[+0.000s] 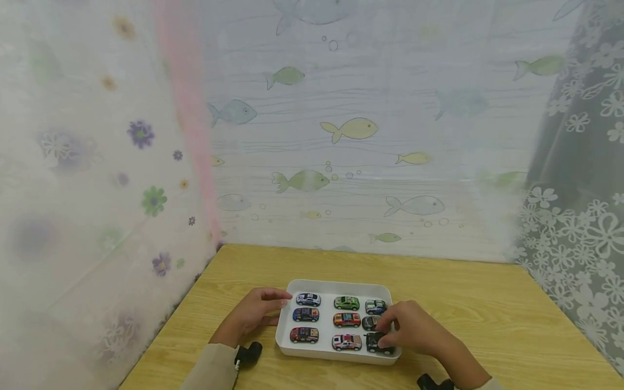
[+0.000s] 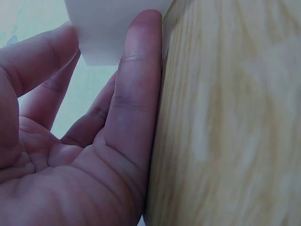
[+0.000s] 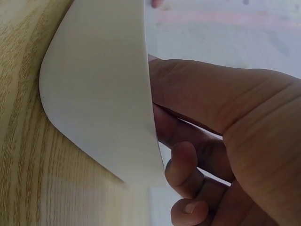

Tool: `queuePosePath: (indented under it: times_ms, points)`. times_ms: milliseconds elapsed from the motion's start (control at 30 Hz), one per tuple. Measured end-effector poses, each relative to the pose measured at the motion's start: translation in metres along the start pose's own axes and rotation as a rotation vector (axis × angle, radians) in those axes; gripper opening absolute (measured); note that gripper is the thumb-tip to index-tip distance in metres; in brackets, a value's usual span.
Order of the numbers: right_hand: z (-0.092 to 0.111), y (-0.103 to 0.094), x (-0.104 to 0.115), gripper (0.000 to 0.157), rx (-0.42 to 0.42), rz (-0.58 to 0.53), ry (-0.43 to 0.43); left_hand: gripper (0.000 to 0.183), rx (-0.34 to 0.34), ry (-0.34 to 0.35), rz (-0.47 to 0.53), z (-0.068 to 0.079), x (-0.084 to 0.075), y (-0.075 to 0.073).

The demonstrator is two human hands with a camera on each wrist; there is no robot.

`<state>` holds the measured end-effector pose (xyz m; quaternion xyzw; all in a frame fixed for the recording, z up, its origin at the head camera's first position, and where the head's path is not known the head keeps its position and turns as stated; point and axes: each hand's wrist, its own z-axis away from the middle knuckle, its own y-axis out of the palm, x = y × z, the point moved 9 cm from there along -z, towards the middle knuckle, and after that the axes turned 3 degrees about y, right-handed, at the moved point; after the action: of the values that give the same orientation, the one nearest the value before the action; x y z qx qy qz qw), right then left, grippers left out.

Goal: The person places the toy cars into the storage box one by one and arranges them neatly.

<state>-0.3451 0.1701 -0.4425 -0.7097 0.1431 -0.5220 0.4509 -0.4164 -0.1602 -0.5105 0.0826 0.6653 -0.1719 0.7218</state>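
Observation:
A white tray (image 1: 336,355) holds several small toy cars in three columns. At its front right corner is a black toy car (image 1: 374,342), which my right hand (image 1: 414,327) pinches between thumb and fingers. In the right wrist view the tray's wall hides those fingertips and the car. Another dark toy car (image 1: 369,323) lies just behind, partly covered by the same hand. My left hand (image 1: 255,311) touches the tray's left side with fairly straight fingers. In the left wrist view one finger (image 2: 136,89) lies along the table against the white wall.
In the left column are a white and purple car (image 1: 308,299), a blue car (image 1: 306,314) and a dark red car (image 1: 304,335). The middle column has a green car (image 1: 346,303), a red and yellow car (image 1: 346,320) and a white and pink car (image 1: 346,342). Curtains surround the wooden table (image 1: 463,292).

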Motion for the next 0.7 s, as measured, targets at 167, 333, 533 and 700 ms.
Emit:
queuePosePath:
  times_ms: [167,333,533,700]
  points:
    - [0.001,-0.003,0.001,0.020,0.001,0.010,0.002,0.035,0.003,-0.001,0.005,-0.001,0.001,0.000]
    - [0.008,-0.017,0.002,0.027,-0.020,0.020,-0.020,0.037,0.003,0.014,-0.008,0.000,-0.006,0.002]
    - [0.028,-0.053,-0.013,0.050,-0.146,0.162,0.019,0.042,-0.119,0.104,-0.254,0.011,-0.033,-0.020]
    - [0.051,-0.090,-0.035,0.084,-0.270,0.473,0.086,0.066,-0.255,0.201,-0.934,0.035,-0.071,-0.054]
